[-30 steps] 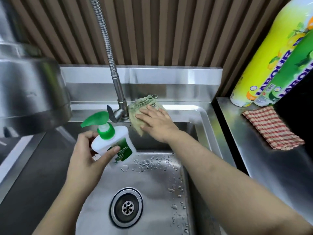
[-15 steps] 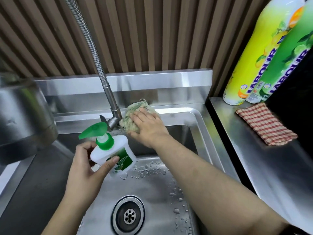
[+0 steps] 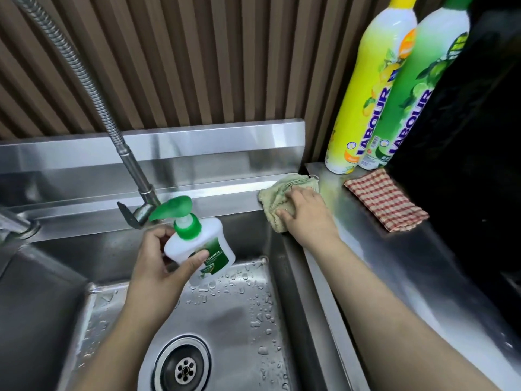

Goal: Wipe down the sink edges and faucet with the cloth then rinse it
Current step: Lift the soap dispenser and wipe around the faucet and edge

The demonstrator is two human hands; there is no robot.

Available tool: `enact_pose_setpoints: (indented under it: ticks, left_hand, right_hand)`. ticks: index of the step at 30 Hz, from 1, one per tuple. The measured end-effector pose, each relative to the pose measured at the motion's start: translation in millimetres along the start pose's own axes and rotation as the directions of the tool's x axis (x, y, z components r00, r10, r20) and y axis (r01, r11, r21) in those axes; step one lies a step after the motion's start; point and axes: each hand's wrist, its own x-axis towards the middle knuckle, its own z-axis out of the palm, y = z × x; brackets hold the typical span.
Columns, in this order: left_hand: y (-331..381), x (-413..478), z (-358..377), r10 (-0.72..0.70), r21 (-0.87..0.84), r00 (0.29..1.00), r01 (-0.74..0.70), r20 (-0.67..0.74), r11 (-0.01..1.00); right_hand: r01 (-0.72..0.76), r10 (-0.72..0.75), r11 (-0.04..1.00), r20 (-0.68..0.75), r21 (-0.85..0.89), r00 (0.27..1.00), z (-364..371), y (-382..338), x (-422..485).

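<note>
**Hands, 2.** They are apart.
- The left hand [image 3: 158, 266] is clamped round the pump bottle [image 3: 218, 235], with the thumb across its label.
- The right hand [image 3: 307, 218] lies flat, fingers extended, pressing down on the cloth [image 3: 275, 200].

**Cloth, 1.** Pale green-beige terry, bunched. It sits on the rear right corner of the sink [image 3: 84, 218] rim, where the rim meets the tabletop [image 3: 394, 263], well to the right of the faucet [image 3: 132, 165].

**Faucet, 1.** A steel pipe with a ribbed flexible hose above it, leaning left. Its lever sits at the base on the back ledge.

**Pump bottle, 1.** White body, green pump head and green label, held tilted above the basin just in front of the faucet base. The body is opaque, so its fill cannot be told.

**Sink, 1.** Stainless steel. The basin holds one round drain [image 3: 184, 369] and scattered water drops [image 3: 253, 277].

**Tall bottles, 2.** One yellow bottle [image 3: 363, 103] and one green bottle [image 3: 406, 103] stand touching side by side at the back of the tabletop. Both are wrapped in labels that hide their contents.

**Checked cloth, 1** [image 3: 386, 204]. Red and white, lying flat on the tabletop just in front of the two tall bottles and apart from the right hand.

**Wall panel, 1** [image 3: 197, 66]. Brown with vertical ribs, behind the sink.
</note>
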Motion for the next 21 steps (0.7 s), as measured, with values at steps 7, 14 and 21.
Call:
enact_pose_setpoints:
  ticks: [7,14,21]
  left_hand:
    - [-15,-1,-10,0.038,0.094,0.998,-0.032,-0.058,0.995]
    - [-21,2,-15,0.047,0.078,0.995,-0.040,-0.086,0.996]
    - [-36,-2,-21,0.007,0.011,0.994,-0.006,-0.111,1.000]
  right_hand:
    - [-0.149,0.363,0.851,-0.358,0.504,0.860,-26,-10,24]
    - [0.469,-0.513,0.858,-0.309,-0.210,0.801,-28,23,65]
    - [0.646,-0.805,0.430,0.057,-0.631,0.591,-15,-12,93]
